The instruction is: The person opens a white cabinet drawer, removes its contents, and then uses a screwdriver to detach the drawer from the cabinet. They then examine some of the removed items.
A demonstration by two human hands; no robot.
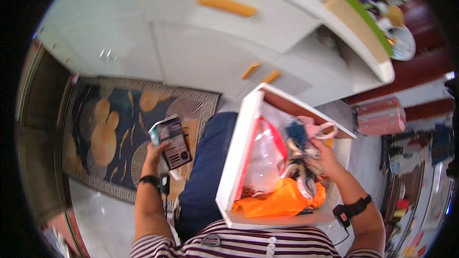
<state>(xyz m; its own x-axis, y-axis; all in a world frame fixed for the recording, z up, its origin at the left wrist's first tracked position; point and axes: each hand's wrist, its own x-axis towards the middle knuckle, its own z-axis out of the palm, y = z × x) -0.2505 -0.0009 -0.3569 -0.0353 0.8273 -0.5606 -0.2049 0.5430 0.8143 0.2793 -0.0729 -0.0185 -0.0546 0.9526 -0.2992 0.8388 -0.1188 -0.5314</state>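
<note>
My left hand (155, 150) grips a flat dark printed package (174, 143) by its left side, above the rug. A white drawer (233, 165) rests tilted against my lap, full of mixed items. My right hand (324, 159) reaches into it from the right, fingers among bundled small things; blur hides whether it grips any of them. Beside those fingers are a pink cloth item (312, 127) and a dark blue item (297, 134). A clear plastic bag with a red edge (265, 154) fills the drawer's left part. An orange plastic bag (279, 200) lies nearest me, with a roll of tape (306, 188) on it.
A white cabinet (200, 50) with orange handles stands ahead, an open compartment (322, 57) at its right. A patterned rug (107, 132) covers the floor to the left. A pink suitcase (381, 116) stands on the right. Various items lie on the cabinet's top (358, 36).
</note>
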